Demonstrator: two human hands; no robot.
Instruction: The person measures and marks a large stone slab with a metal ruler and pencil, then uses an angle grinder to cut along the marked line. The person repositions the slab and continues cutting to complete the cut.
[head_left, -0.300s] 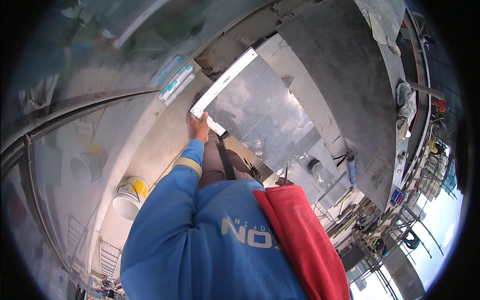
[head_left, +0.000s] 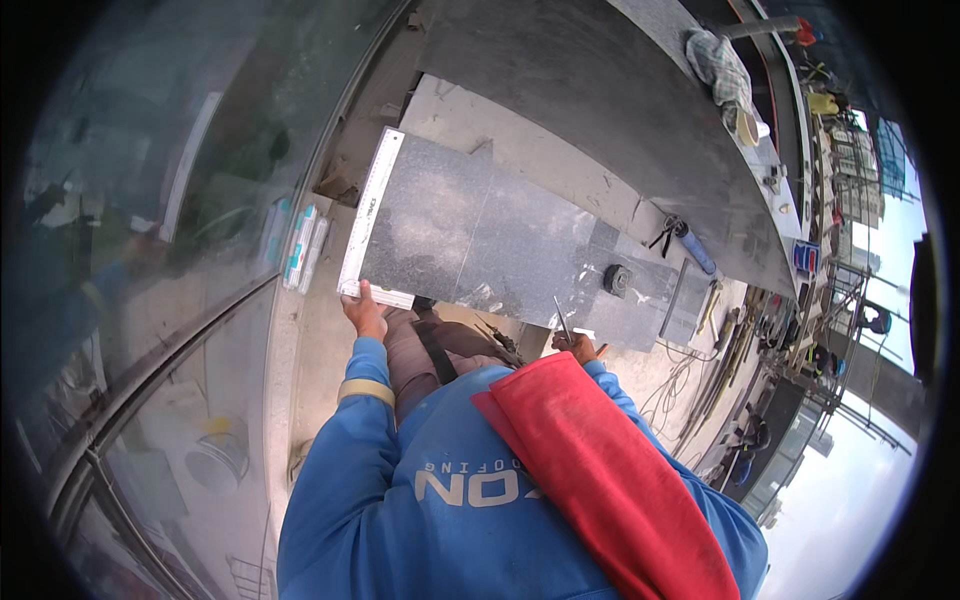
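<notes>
My left hand (head_left: 367, 314) is closed on the corner of a white L-shaped square (head_left: 370, 205). The square's long arm lies along the left end of a grey stone-like slab (head_left: 430, 215), and its short arm runs along the near edge. By the slab's near edge, further right, my right hand (head_left: 577, 347) is closed around a thin, pointed marking tool (head_left: 561, 315) whose tip points up; its exact kind is unclear. A small orange-ended thing shows beside those fingers. On the slab, past the right hand, sits a dark, rounded tool (head_left: 617, 280), perhaps a tape measure.
A caulking gun with a blue tube (head_left: 692, 247) lies beyond the slab. A large dark panel (head_left: 600, 110) stretches along the far side. Glass panes (head_left: 130, 250) stand at the left, near white-and-teal packages (head_left: 305, 248). Cables and long strips lie at the right.
The whole view has turned and shifted, so the square now appears further left and steeper. My right hand, mostly hidden behind the red cloth before, shows more fully. The left hand keeps the square.
</notes>
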